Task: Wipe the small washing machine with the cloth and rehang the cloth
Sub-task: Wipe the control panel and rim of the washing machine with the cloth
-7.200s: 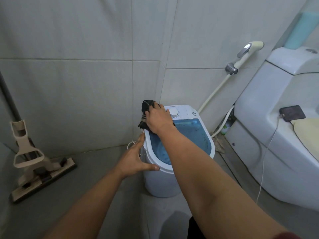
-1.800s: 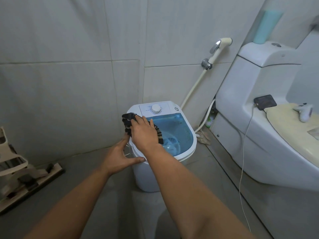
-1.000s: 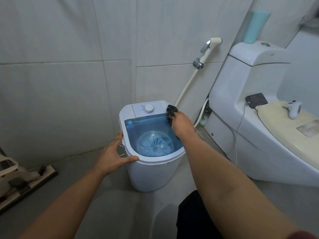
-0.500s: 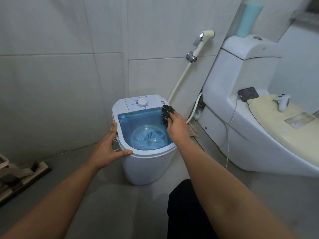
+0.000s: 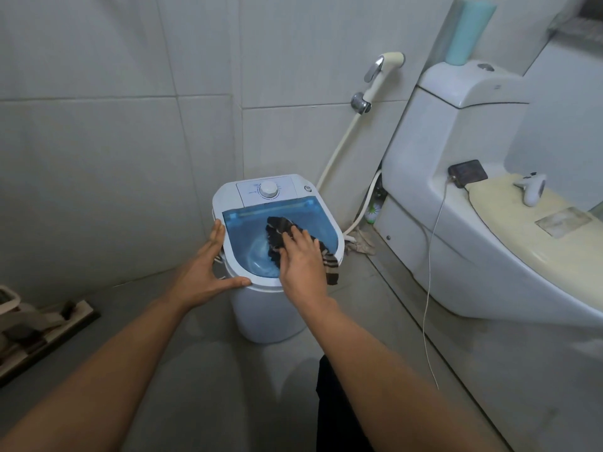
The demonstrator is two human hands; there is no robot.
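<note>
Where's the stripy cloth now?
In the head view, the dark striped cloth lies on the right half of the blue see-through lid of the small white washing machine, pressed under the right hand.

— What stands right of the fingers (image 5: 295, 237)?
— A white toilet (image 5: 456, 243), lid (image 5: 509, 223) down. A white controller (image 5: 532, 189) lies on the lid, with a dark device (image 5: 468, 172) just beside it trailing a white cable (image 5: 430, 272) to the floor (image 5: 195, 386).
— And beyond them?
— A bidet sprayer (image 5: 385, 65) on the tiled wall (image 5: 98, 125), and a teal bottle (image 5: 470, 27) above the cistern (image 5: 473, 89). Far left, a mop (image 5: 39, 324).
</note>
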